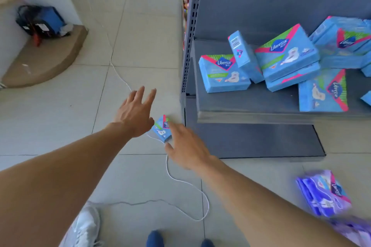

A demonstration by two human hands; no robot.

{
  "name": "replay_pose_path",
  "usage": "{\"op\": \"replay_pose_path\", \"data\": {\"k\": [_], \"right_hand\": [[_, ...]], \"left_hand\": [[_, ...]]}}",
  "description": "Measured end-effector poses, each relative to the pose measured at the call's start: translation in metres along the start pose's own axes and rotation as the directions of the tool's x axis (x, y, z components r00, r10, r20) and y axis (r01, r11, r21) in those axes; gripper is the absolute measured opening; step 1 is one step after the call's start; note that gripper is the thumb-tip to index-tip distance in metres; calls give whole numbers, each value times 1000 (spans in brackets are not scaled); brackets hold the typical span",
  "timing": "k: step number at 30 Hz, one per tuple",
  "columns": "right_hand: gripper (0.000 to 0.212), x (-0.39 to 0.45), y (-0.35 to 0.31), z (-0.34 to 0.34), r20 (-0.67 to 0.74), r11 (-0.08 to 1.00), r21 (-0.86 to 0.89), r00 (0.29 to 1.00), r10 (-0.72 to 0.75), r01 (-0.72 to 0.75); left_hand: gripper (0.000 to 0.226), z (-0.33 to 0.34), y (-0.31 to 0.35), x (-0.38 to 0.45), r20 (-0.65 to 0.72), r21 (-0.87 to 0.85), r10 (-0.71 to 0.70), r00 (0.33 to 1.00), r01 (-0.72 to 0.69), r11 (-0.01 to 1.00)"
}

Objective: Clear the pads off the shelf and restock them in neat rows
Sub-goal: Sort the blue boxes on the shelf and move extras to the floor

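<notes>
Lying on the floor just off the shelf's [251, 113] front-left corner, a blue pack [161, 129] sits between both hands. The right hand [185, 147], fingers spread, touches its near edge and is nearer; the left hand [136, 111] hovers spread above-left.

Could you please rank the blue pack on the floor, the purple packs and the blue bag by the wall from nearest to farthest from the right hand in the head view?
From the right hand:
1. Blue pack, on the floor at its fingertips.
2. Purple packs, on the floor to the right.
3. Blue bag, far left by the wall.
</notes>
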State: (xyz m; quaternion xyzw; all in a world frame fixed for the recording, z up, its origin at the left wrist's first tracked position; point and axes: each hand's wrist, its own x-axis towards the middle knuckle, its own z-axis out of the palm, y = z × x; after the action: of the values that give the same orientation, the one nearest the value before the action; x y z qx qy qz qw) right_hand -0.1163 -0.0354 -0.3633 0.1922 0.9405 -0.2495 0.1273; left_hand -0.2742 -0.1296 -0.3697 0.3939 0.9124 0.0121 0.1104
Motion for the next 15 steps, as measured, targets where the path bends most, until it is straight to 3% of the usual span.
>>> {"op": "replay_pose_path", "data": {"k": [4,12,15], "right_hand": [[54,49,13,72,6,976,64,978,206,-206],[60,164,60,190,61,963,-136,968,245,-235],[70,208,67,233,101,944,-61,939,329,-325]], "left_hand": [[95,81,-48,17,87,-5,-1,996,2,1000],[98,241,-83,77,190,-78,15,982,0,997],[95,292,-88,103,226,-169,11,974,28,985]]}}
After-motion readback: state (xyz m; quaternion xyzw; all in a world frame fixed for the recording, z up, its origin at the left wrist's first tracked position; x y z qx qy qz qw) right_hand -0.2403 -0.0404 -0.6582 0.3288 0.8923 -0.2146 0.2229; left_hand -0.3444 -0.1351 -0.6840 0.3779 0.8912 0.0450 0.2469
